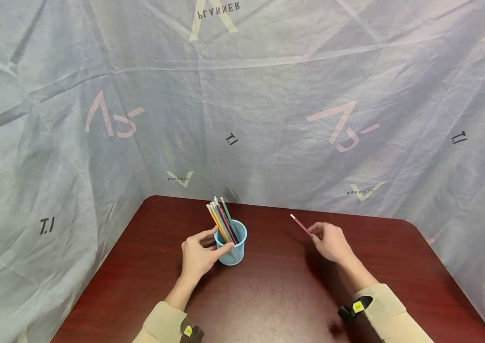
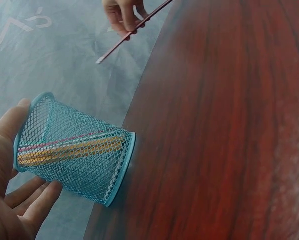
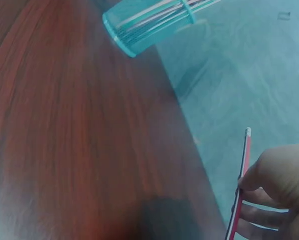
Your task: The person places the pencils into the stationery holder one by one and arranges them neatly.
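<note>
A light-blue mesh pencil cup point(image 1: 231, 255) stands upright on the dark red table. Several pencils point(image 1: 223, 220) lean to the left inside it, their eraser ends up. My left hand point(image 1: 199, 255) holds the cup near its rim from the left, thumb on the near side and fingers on the far side. Off to the right, my right hand point(image 1: 331, 242) pinches a red pencil point(image 1: 300, 224) between thumb and fingers above the table. Its white eraser end points up and left, toward the back; in the right wrist view a dark stripe runs along the pencil point(image 3: 246, 155).
The reddish-brown wood-grain table point(image 1: 268, 295) ends at the back against a hanging grey cloth point(image 1: 251, 105) printed with letters and logos. More of this cloth hangs along the left and right sides. Small dark cameras are strapped at both wrists.
</note>
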`<action>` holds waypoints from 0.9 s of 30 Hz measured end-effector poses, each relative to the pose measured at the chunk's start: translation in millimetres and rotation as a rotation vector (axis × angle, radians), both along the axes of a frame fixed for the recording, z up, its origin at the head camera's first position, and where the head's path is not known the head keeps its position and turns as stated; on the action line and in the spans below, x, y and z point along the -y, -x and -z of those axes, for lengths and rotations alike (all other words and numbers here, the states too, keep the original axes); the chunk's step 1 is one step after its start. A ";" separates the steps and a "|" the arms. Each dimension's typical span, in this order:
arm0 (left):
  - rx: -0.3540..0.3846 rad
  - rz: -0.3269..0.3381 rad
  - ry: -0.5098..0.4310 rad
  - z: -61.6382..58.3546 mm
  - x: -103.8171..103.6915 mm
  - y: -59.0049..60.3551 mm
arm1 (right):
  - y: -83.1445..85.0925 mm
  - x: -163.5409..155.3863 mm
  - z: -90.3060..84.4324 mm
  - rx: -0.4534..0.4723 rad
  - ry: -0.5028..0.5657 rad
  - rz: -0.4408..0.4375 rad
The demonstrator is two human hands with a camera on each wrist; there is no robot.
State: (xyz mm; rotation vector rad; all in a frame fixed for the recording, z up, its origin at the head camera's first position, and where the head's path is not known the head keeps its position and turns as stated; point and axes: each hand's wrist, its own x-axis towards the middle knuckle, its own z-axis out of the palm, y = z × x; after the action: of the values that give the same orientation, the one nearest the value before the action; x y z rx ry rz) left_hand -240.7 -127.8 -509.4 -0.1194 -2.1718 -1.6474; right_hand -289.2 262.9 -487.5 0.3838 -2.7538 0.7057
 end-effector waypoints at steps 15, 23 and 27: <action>0.027 0.001 -0.009 0.7 -0.1 -1.4 | -9.4 50.0 -38.3 0.051 0.236 -0.062; 0.012 -0.007 -0.014 -0.7 -0.5 -2.1 | -9.6 80.5 -59.8 -0.038 0.367 -0.120; 0.017 0.001 -0.019 -0.6 -1.3 -1.1 | -9.2 96.2 -69.9 -0.074 0.488 -0.201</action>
State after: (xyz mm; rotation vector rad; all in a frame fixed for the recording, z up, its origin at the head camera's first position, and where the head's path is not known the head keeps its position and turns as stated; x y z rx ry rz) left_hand -239.6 -126.5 -508.8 -0.1010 -2.1682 -1.6747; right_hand -280.0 166.8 -417.5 0.5622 -2.3837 1.3417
